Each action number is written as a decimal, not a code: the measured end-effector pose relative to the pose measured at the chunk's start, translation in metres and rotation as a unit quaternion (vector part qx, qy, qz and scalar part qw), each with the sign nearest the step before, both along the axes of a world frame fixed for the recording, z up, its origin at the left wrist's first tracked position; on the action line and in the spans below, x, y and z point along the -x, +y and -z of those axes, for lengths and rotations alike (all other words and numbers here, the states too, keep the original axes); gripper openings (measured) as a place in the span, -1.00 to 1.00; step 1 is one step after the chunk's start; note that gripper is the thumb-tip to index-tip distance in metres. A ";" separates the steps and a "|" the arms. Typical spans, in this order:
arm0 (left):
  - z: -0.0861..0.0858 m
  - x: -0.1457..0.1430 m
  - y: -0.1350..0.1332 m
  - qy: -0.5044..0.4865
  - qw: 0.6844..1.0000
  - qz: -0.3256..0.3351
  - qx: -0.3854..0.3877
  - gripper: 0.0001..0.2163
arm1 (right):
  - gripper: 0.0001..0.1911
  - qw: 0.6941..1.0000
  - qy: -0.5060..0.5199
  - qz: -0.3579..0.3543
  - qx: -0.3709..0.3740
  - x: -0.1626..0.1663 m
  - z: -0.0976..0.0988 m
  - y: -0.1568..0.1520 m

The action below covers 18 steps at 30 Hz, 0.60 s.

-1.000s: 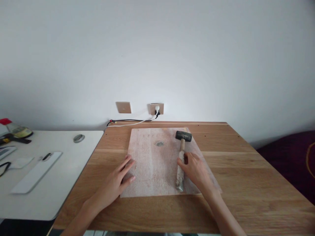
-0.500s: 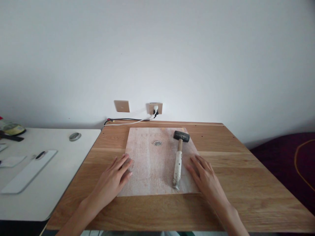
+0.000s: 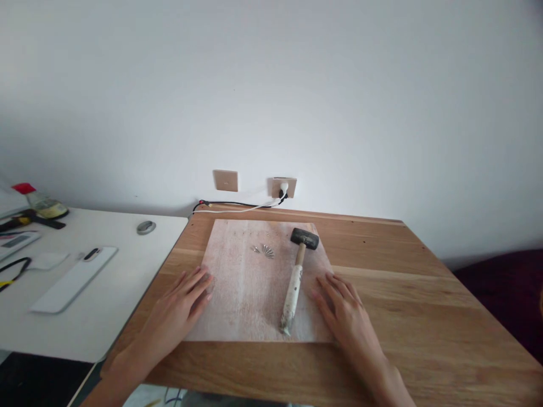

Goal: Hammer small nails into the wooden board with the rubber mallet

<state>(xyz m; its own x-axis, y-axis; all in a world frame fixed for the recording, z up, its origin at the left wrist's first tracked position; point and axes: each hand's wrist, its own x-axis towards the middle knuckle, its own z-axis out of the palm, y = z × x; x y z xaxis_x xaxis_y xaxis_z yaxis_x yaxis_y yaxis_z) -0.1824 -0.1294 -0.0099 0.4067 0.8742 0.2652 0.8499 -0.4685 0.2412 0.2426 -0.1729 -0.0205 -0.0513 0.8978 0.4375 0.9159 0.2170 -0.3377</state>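
A pale wooden board [image 3: 237,294] lies flat on the wooden table. My left hand [image 3: 178,302] rests at its left edge, fingers stretched out and fingertips on the board. On the opposite edge lies my right hand [image 3: 341,302], fingers spread, holding nothing. Between the hands, nearer the right one, is a mallet [image 3: 292,297] with a black head at the back and a paint-spattered white handle pointing toward me. Several small silver screws or nails [image 3: 267,251] lie on the board left of the mallet head, one or two a little apart from the fan-shaped group.
To the left stands a white table [image 3: 127,271] with a white phone-like slab [image 3: 76,280], a grey tape roll [image 3: 146,227] and a red-capped bottle [image 3: 46,204]. Cables [image 3: 241,207] run along the table's back edge to a wall socket [image 3: 283,187]. Dark purple fabric [image 3: 504,294] sits at the right.
The view has turned slightly left. The board and mallet have shifted left and turned a little against the table, my hands moving with them. The fan of metal pieces has come partly apart.
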 end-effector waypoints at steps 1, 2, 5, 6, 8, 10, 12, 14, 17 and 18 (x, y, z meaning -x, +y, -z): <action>0.001 0.008 0.000 0.003 1.000 -0.009 0.003 -0.56 | -0.59 1.000 0.001 -0.010 -0.002 0.007 -0.001 0.001; 0.001 0.017 0.000 0.006 1.000 -0.019 0.005 -0.56 | -0.61 1.000 0.003 -0.020 -0.004 0.015 -0.002 0.002; 0.001 0.039 0.000 0.013 0.999 -0.049 0.002 -0.53 | -0.65 0.999 0.005 -0.043 -0.005 0.036 -0.004 0.004; 0.001 0.045 0.000 0.016 0.998 -0.059 0.001 -0.52 | -0.65 0.999 0.004 -0.049 -0.006 0.042 -0.004 0.004; -0.001 0.056 0.000 0.025 0.997 -0.075 0.006 -0.48 | -0.65 0.998 -0.002 -0.059 -0.010 0.053 -0.005 0.005; -0.002 0.063 0.000 0.035 0.996 -0.084 0.013 -0.45 | -0.65 0.998 -0.009 -0.067 -0.011 0.061 -0.006 0.006; -0.002 0.069 0.000 0.038 0.995 -0.091 0.016 -0.42 | -0.66 0.997 -0.014 -0.072 -0.009 0.067 -0.007 0.007; -0.001 0.074 0.001 0.032 0.994 -0.101 0.017 -0.42 | -0.67 0.997 -0.015 -0.075 -0.007 0.071 -0.008 0.007; 0.002 0.080 0.003 0.025 0.993 -0.112 0.020 -0.42 | -0.67 0.997 -0.015 -0.074 -0.007 0.075 -0.006 0.007; 0.002 0.082 0.004 0.025 0.993 -0.114 0.021 -0.41 | -0.67 0.997 -0.015 -0.073 -0.006 0.076 -0.005 0.006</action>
